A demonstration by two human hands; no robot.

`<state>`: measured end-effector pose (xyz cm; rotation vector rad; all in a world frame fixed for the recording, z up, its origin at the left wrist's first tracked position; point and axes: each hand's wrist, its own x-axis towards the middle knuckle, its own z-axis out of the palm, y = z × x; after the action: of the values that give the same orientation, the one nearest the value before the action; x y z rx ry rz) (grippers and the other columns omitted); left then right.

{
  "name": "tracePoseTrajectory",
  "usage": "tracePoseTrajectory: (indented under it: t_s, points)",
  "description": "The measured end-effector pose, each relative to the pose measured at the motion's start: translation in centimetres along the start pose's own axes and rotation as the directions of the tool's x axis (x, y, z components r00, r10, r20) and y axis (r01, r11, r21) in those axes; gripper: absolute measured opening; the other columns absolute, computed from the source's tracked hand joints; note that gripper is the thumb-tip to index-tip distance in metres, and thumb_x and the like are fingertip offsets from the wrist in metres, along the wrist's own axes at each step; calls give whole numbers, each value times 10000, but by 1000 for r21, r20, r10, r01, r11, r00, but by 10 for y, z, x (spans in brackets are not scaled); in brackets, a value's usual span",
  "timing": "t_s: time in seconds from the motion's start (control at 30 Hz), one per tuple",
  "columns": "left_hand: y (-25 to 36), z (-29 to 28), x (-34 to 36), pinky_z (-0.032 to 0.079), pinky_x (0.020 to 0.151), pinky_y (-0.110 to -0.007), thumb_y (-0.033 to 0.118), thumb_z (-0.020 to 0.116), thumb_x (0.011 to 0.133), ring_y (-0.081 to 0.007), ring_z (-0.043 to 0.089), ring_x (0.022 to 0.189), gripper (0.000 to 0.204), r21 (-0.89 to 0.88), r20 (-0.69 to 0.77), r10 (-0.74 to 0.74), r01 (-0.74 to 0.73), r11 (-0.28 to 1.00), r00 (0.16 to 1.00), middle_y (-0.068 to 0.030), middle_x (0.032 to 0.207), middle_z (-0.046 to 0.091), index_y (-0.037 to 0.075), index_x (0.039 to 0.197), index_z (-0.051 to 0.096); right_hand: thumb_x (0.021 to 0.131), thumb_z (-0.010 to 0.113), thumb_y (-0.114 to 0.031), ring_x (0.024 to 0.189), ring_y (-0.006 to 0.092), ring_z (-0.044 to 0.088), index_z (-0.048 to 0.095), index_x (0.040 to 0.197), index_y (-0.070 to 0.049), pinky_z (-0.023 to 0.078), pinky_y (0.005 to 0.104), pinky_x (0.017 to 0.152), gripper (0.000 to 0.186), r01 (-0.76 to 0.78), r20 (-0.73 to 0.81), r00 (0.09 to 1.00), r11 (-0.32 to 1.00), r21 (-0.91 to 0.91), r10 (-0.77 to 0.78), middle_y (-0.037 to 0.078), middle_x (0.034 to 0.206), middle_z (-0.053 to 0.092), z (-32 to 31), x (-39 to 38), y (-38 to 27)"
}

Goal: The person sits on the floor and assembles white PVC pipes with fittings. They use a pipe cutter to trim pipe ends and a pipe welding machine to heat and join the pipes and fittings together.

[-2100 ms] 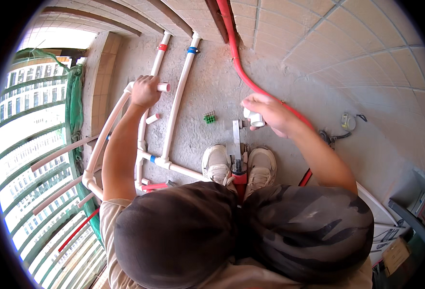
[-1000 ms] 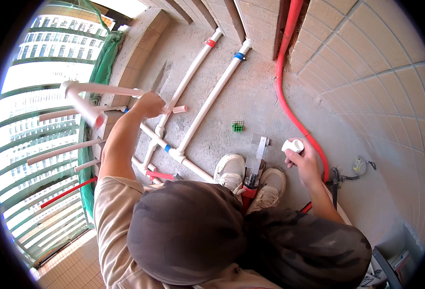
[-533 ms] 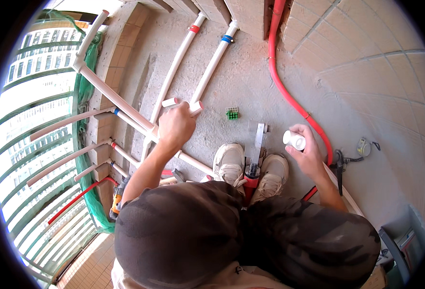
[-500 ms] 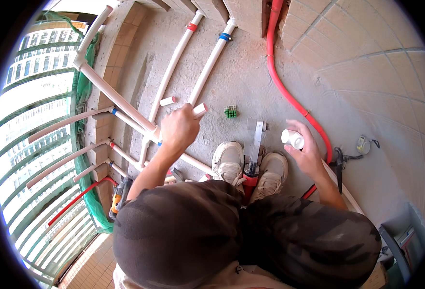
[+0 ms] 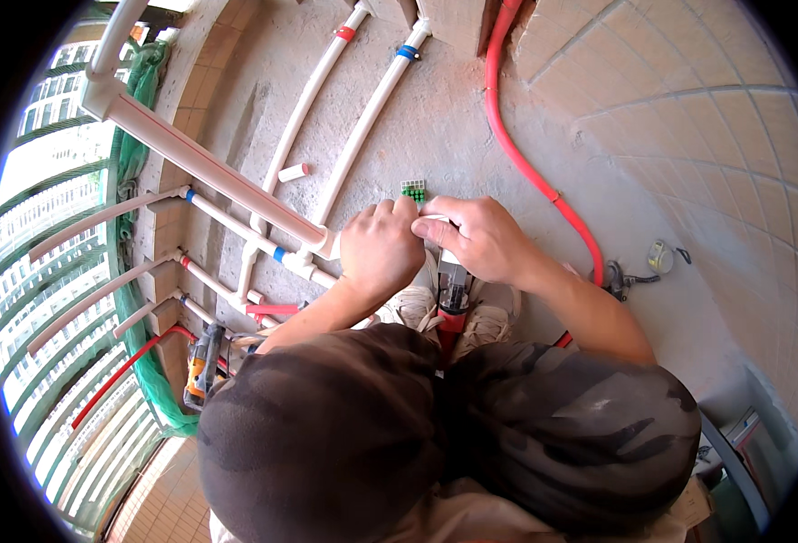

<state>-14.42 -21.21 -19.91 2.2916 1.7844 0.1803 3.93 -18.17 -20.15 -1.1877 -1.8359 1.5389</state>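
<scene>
Near the middle of the frame, the left hand [image 5: 383, 242] has its grip wrapped round the lower end of a white pipe assembly [image 5: 218, 172] that slants down from the upper left, while the right hand [image 5: 482, 237] has its grip pinching a white piece [image 5: 437, 217], mostly hidden from view. The step in hand looks like bringing these 2 parts together, though whether they touch cannot be told; the next move seems to call for a steady left grip and careful alignment.
</scene>
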Motion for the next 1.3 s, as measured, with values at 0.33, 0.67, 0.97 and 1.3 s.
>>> tracePoseTrajectory:
  t_s: [0.33,0.67,0.97,1.3]
  points:
    - [-42,-34,-15,490,688,-533,332,694,942,-450,656,816,343,-346,386,49,95,934,921,-212,810,666,30,966,534,969,653,-342,719,412,639,735,962,-67,500,450,625,288,286,-37,957,957,-45,-287,207,749,650,18,25,10]
    - [-91,-20,-25,531,715,-552,394,641,967,-443,686,808,383,-25,576,-72,105,994,814,-230,827,698,20,962,561,969,685,-230,801,113,630,502,1353,-22,524,272,641,473,-395,84,907,766,507,413,69,1059,628,-57,-70,67]
    - [-69,30,-52,513,736,-562,401,622,969,-461,670,839,351,-170,702,89,45,984,707,-216,837,698,58,1007,557,858,706,-88,971,404,689,532,1245,13,543,441,817,436,-350,-62,934,937,15,351,245,1066,681,7,-123,84]
    - [-68,30,-32,550,707,-526,479,610,965,-417,700,808,440,-113,725,148,-96,989,672,-192,816,698,43,999,558,834,672,-56,973,450,659,508,1165,-5,523,480,802,372,-368,9,929,926,-88,370,263,1016,668,26,-92,90]
